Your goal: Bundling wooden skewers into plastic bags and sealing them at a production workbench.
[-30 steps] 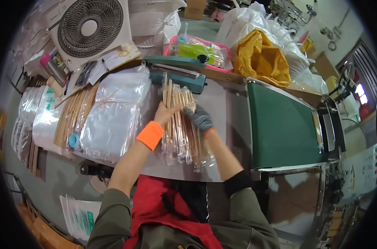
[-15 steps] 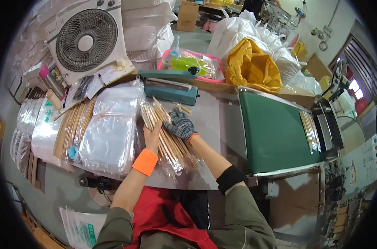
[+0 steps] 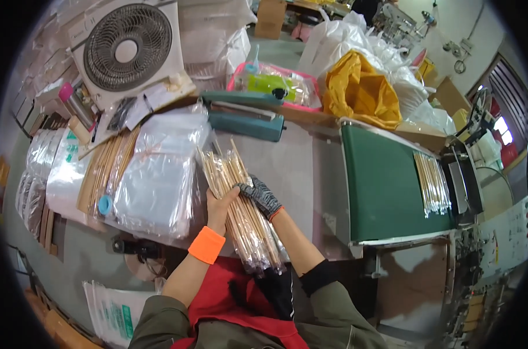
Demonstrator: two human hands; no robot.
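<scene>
Both the left hand (image 3: pixel 220 205) and gloved right hand (image 3: pixel 259 195), clamped on the stick packs (image 3: pixel 241 209), have drawn them nearer the body, lifted off the surface (image 3: pixel 302 168).

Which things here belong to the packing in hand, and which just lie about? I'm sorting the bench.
In hand: left hand, gloved right hand, bagged wooden sticks, clear bags.
Lying about: fan, pink tray, yellow bag.
</scene>
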